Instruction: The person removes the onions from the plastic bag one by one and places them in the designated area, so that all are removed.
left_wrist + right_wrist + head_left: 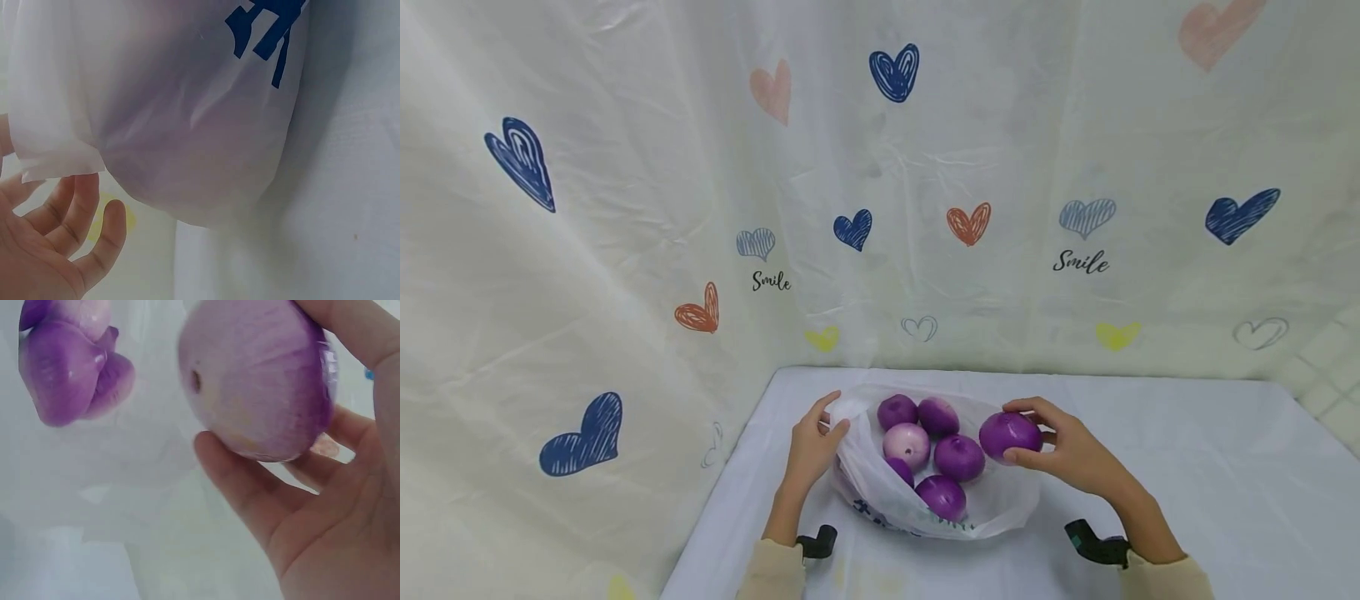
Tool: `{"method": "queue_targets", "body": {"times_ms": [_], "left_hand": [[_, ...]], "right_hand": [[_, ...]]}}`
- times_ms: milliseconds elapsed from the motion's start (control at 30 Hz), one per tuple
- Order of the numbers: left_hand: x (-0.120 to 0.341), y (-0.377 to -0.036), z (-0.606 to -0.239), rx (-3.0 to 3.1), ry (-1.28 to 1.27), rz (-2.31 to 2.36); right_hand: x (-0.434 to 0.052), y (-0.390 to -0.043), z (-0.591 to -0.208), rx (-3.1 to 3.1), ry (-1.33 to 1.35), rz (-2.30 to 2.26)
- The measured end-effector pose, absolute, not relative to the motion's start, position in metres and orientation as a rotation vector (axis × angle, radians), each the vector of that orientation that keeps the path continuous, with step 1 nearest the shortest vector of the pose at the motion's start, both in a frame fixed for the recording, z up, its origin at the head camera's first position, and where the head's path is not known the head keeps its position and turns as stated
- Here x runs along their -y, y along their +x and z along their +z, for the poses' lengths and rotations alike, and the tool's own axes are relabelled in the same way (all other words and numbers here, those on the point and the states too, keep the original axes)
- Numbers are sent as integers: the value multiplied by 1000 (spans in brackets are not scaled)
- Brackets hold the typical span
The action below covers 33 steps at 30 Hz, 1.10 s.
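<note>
A white plastic bag [1003, 504] sits on the table with its mouth spread wide. Inside lie several purple onions [959, 457], one of them paler [906, 446] than the others. My left hand [810, 450] pinches the bag's left rim between thumb and fingers; in the left wrist view the bag's wall [187, 137] hides some of those fingertips. Over the right side of the bag's mouth, my right hand [1067, 446] grips one purple onion [1009, 435]. The right wrist view shows this onion [256, 381] held between thumb and fingers, above the bag's interior.
A white cloth covers the table [1187, 467]. Behind it and at the left hangs a pale curtain [1000, 125] printed with hearts and "Smile". Black wrist mounts [1097, 546] are strapped on both forearms, by the beige sleeves [1165, 577].
</note>
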<state>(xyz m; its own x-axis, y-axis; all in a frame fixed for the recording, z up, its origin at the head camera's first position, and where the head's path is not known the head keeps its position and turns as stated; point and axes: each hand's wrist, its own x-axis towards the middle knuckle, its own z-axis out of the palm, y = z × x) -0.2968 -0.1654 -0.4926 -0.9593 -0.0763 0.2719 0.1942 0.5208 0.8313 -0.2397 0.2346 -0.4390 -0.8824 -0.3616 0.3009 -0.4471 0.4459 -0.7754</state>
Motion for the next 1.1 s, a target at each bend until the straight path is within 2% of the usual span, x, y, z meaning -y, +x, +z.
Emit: {"method": "queue_targets", "body": {"times_ms": [300, 833, 1100], "left_hand": [[166, -297, -493, 2473, -108, -1426], [165, -297, -492, 2478, -122, -1415], [165, -297, -495, 2480, -123, -1430]], "right_hand": [[-265, -257, -455, 2458, 442, 1363], [-302, -273, -494, 2612, -79, 1292], [-315, -279, -515, 2651, -204, 1277]]}}
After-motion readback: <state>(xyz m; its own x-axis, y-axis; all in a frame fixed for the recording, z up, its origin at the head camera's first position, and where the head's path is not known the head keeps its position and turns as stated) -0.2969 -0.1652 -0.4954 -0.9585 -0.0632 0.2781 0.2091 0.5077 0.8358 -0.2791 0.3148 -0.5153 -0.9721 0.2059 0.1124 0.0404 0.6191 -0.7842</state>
